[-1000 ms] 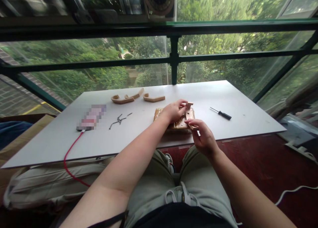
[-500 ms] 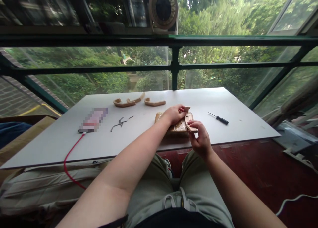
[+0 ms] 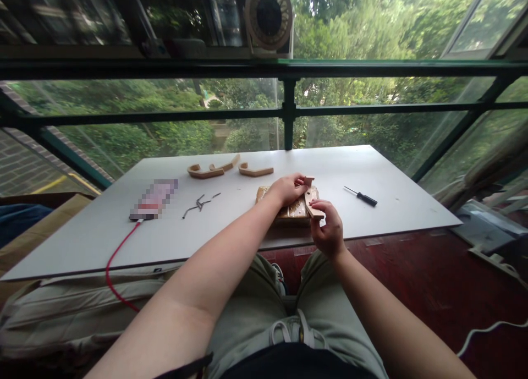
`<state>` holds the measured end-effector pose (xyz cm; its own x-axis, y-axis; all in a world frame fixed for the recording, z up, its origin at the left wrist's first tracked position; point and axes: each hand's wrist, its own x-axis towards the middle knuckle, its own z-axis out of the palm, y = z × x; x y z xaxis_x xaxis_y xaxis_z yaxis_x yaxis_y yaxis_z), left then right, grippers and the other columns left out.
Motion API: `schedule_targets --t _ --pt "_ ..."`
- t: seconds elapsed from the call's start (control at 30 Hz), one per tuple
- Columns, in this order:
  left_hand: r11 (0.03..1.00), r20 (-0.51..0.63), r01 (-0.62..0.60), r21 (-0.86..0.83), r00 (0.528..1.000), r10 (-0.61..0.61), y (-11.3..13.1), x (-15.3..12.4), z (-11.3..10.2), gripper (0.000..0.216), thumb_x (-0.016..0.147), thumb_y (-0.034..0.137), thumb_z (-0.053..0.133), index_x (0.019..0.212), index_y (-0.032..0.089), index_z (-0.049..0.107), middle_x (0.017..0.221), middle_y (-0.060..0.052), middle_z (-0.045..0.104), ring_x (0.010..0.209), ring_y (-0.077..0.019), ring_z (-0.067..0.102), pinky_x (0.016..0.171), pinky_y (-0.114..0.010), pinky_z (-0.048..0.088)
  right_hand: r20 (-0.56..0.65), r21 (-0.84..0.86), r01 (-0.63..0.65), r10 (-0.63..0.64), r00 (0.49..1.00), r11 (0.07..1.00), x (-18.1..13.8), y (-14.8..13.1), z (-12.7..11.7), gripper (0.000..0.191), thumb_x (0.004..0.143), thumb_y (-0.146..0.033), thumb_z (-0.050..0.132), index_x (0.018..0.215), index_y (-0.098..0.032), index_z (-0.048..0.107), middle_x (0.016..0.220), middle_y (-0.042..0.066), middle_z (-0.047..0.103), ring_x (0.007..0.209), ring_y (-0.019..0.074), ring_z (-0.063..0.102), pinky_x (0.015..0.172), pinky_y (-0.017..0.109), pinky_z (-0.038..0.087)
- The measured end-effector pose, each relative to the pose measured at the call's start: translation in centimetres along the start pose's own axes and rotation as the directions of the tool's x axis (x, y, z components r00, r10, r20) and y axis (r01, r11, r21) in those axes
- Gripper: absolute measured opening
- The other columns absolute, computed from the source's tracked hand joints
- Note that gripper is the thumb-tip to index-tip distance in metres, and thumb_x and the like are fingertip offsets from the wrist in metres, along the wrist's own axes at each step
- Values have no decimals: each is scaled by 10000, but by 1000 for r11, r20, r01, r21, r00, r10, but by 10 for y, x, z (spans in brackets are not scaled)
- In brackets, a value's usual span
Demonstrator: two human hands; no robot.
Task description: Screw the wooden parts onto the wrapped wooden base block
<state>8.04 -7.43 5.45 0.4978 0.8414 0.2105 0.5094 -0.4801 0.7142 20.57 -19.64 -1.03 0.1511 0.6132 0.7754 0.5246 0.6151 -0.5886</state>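
A small wooden strip (image 3: 310, 200) is pinched between my two hands above a flat wooden panel (image 3: 289, 209) that lies near the front edge of the white table (image 3: 396, 203). My left hand (image 3: 287, 188) rests on the panel with its fingers closed on the strip's far end. My right hand (image 3: 326, 228) grips the near end, fingers curled around it. Much of the panel is hidden under my left hand.
A black-handled screwdriver (image 3: 361, 196) lies to the right. Curved wooden pieces (image 3: 208, 170) (image 3: 256, 171) sit farther back, several small metal screws (image 3: 199, 203) and a blurred device (image 3: 153, 198) with a red cable (image 3: 115, 269) to the left. A small fan (image 3: 269, 17) stands on the railing.
The view tilted up, bringing the fan into sight. My right hand closed further on the strip's near end and drew slightly toward me. The left hand stayed on the panel.
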Motion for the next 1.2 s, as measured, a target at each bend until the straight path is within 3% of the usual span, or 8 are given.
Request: schedule_targets --t 0.5,0.73,0.93,1.03,1.1,1.2 --pt "999 7 -41 -11 999 41 -4 2 2 347 810 460 594 1055 220 640 1000 -42 711 901 -177 662 855 -275 500 -8 -57 52 -53 999 997 -6 5 0 356 806 -119 505 1137 -249 529 1165 96 601 1143 253 543 987 499 427" --pt "1000 7 -2 18 1000 2 -2 1 2 343 802 428 614 1084 235 641 1036 -27 711 930 -165 661 856 -252 501 -1 -88 90 -90 996 992 -5 6 3 381 782 -114 550 1142 -229 503 1149 99 592 1119 256 537 982 504 423" --pt "992 -8 -88 -91 996 88 2 -2 -2 366 815 411 602 1106 189 628 1052 -66 701 952 -176 651 883 -289 493 15 -132 100 -99 995 986 -3 5 6 336 800 -144 568 1121 -219 507 1122 104 592 1100 264 523 971 512 419" --pt "960 -209 -213 -182 962 174 0 0 -25 349 848 377 556 1106 150 616 1122 -106 668 1026 -179 620 917 -302 475 2 -121 75 -75 997 990 -3 5 6 282 814 -152 556 1086 -220 522 1099 98 600 1076 256 534 955 502 430" --pt "956 -342 -225 -190 927 150 -10 -1 -55 350 876 371 504 1122 138 596 1080 -112 673 981 -166 626 872 -294 493 0 -109 66 -66 998 992 -3 4 5 265 817 -158 557 1073 -219 529 1093 95 602 1070 251 538 953 494 433" --pt "999 -368 -9 -40 930 -6 -40 -12 -112 341 844 368 528 1088 151 624 978 -93 690 883 -173 633 778 -292 510 -8 -90 62 -63 998 994 -4 3 5 273 818 -163 560 1085 -216 530 1100 97 596 1076 249 535 961 496 430"
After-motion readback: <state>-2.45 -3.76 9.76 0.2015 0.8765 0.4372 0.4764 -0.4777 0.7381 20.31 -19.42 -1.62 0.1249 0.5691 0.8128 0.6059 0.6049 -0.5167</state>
